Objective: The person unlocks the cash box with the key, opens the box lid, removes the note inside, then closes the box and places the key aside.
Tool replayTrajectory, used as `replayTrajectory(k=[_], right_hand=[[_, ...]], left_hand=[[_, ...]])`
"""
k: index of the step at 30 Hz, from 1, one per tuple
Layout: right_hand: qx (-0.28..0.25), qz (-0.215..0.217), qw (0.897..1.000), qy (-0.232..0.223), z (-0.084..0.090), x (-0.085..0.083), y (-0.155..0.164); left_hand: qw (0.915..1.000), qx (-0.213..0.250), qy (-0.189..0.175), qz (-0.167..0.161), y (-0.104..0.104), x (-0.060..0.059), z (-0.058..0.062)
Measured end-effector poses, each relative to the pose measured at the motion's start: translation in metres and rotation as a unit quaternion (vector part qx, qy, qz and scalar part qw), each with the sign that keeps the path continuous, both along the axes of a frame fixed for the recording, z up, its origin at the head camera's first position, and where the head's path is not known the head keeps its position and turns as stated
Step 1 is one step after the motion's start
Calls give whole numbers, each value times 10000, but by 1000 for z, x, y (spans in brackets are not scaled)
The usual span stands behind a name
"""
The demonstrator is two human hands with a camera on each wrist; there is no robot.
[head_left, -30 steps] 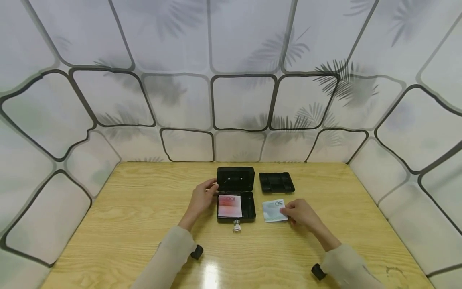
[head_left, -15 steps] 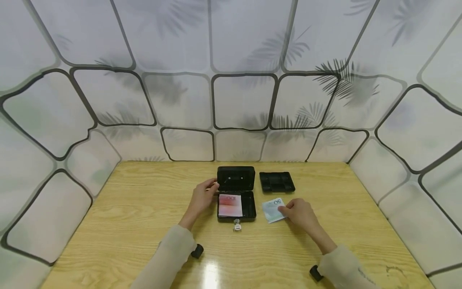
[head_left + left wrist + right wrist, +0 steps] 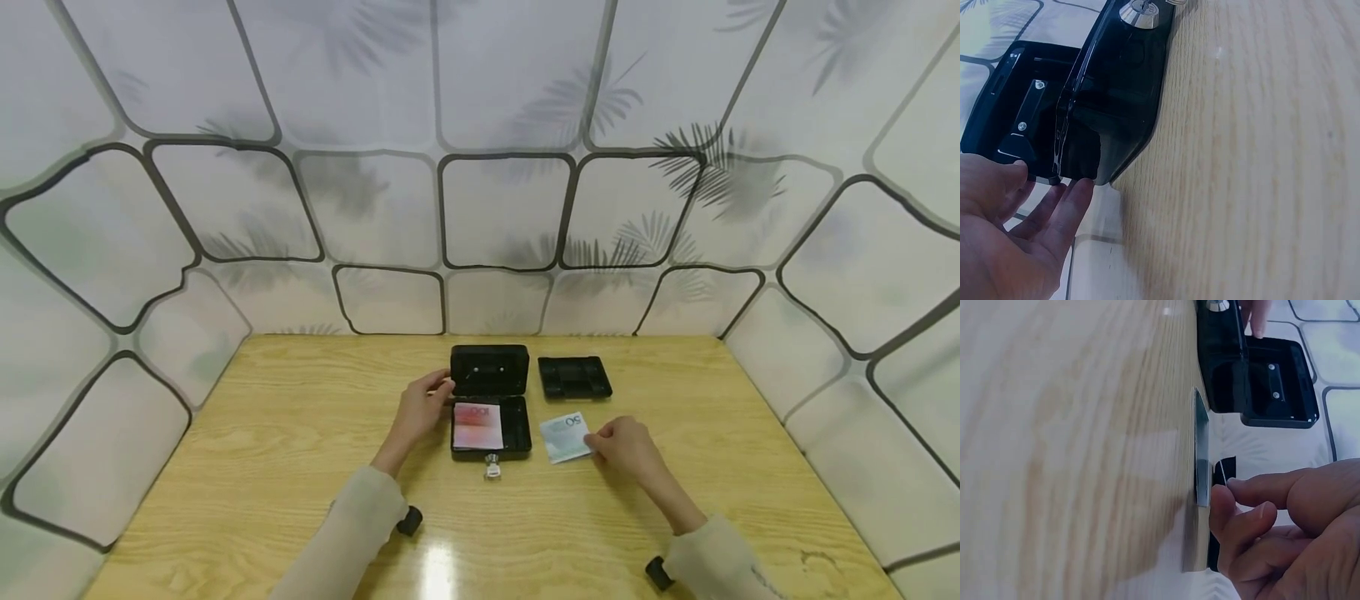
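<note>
pinching green banknote (image 3: pixel 566 437) – right hand (image 3: pixel 626 446); left hand (image 3: pixel 420 408), fingers straight, touching cash box (image 3: pixel 491 400).

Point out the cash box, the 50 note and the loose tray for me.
cash box (image 3: pixel 517 427), head view, on the bare right part of its open base.
50 note (image 3: pixel 564 437), head view, on the middle of the note.
tray (image 3: pixel 574 377), head view, on its centre, behind the note.

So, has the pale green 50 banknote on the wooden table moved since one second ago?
Yes, slightly. The pale green 50 banknote has shifted left, toward the open black metal cash box, under the right hand's fingers.
</note>
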State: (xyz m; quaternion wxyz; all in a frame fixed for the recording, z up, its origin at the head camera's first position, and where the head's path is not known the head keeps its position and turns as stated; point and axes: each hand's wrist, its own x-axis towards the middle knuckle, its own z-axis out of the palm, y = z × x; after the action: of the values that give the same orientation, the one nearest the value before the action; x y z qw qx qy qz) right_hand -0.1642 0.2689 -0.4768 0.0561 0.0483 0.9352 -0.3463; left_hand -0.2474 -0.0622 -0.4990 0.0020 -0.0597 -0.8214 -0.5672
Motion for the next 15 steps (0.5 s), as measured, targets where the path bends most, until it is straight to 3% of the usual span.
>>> replayTrajectory(k=[15], right_hand=[[-81, -152, 9996, 208, 18, 4, 1]], left_hand=[[9999, 117, -24, -55, -1, 0, 1]])
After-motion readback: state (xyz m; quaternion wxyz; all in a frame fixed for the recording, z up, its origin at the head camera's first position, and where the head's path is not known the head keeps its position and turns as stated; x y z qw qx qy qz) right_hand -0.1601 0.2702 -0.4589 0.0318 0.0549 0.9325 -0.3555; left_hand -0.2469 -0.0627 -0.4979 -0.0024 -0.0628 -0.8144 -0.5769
